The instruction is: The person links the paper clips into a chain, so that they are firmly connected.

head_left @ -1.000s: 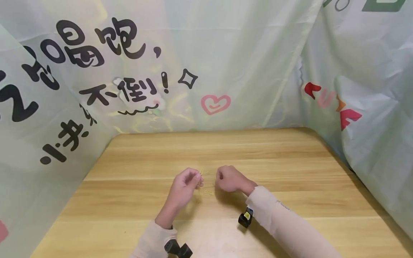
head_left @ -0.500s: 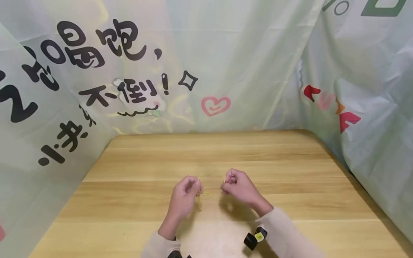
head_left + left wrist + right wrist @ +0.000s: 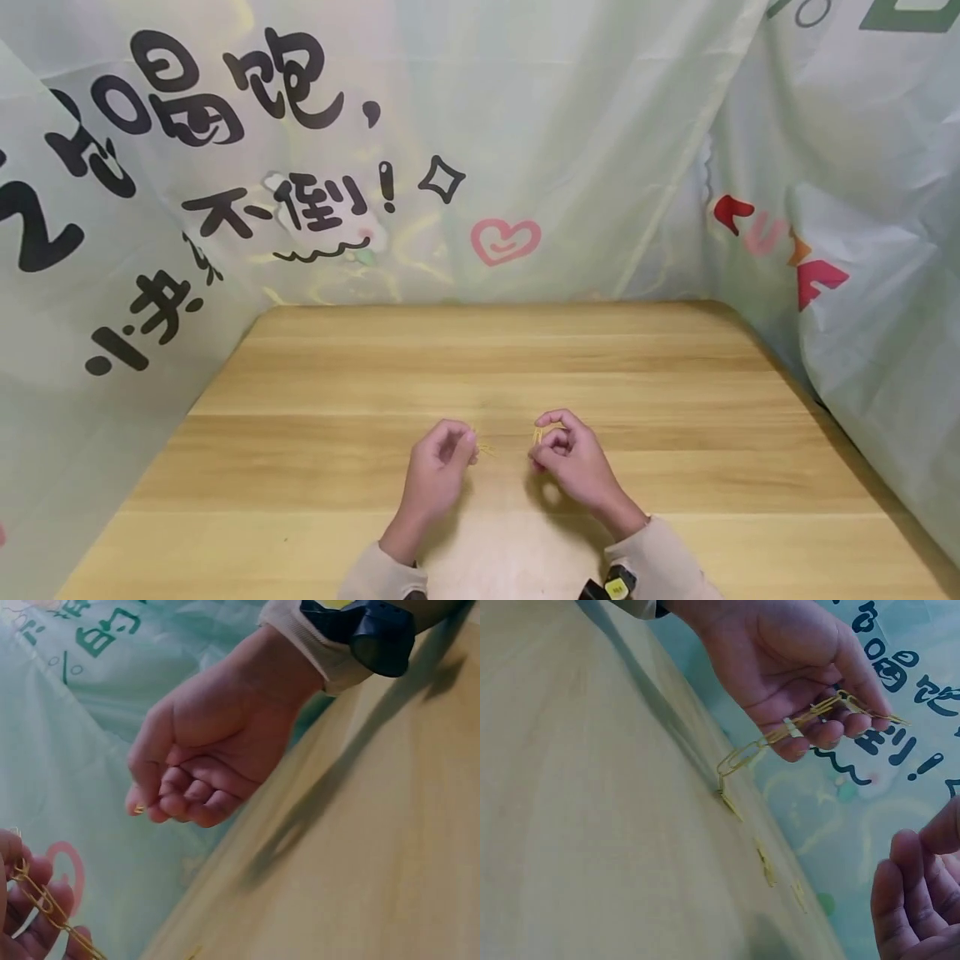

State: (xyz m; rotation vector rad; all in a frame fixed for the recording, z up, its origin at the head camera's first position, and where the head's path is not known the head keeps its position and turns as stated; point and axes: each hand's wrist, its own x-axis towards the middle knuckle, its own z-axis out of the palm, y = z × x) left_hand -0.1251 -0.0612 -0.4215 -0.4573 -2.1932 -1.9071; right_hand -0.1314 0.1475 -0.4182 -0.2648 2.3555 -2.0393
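My left hand [image 3: 438, 471] holds a chain of gold paper clips [image 3: 744, 756] at its fingertips. In the right wrist view the chain runs across the fingers and its loose end hangs over the table. From the head view that chain is mostly hidden by the hand. A short gap away to the right, my right hand [image 3: 581, 471] pinches a single gold paper clip [image 3: 537, 436] between thumb and fingers. Only a small gold tip shows at this hand [image 3: 214, 742] in the left wrist view. Loose paper clips [image 3: 485, 450] lie on the wood between the hands.
The wooden table [image 3: 315, 367] reaches back to a pale printed curtain [image 3: 585, 150], which also closes in both sides. A black wrist camera [image 3: 617, 583] sits at the right cuff, and the two hands' shadows fall on the tabletop.
My right hand has turned from a fist-like shape, showing a clip in its fingers, and moved right and nearer. The left hand has shifted slightly right and nearer, its hanging chain now out of head view.
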